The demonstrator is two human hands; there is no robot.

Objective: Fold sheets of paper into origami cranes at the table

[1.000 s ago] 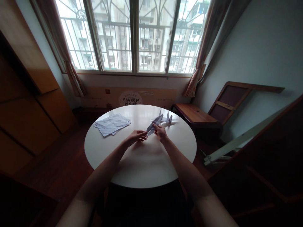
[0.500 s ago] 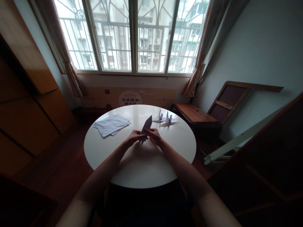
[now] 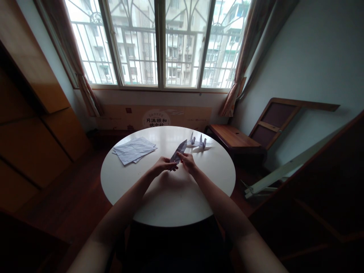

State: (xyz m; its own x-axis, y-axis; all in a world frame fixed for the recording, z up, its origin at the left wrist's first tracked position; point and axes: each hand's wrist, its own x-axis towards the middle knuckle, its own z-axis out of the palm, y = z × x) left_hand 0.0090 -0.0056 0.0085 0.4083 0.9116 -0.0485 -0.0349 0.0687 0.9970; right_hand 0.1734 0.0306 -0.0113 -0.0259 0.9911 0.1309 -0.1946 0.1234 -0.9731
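Observation:
Both my hands hold a folded piece of paper (image 3: 181, 147), a narrow pointed shape tilted up to the right above the round white table (image 3: 167, 204). My left hand (image 3: 164, 164) pinches its lower left part, thumb on top. Along its right edge, my right hand (image 3: 186, 160) grips it between thumb and fingers. Just beyond it stand two folded paper cranes (image 3: 203, 143), side by side. To the left lies a small stack of creased paper sheets (image 3: 134, 150).
A low wooden bench (image 3: 234, 136) sits past the table's right side, with a wooden-framed panel (image 3: 274, 123) leaning near the wall. A flat printed cardboard box (image 3: 184, 115) stands under the window. Wooden cabinets (image 3: 57, 129) line the left.
The folded paper has tipped further to the right and turned in my hands. My right hand has shifted slightly along it; the cranes and sheets stay put.

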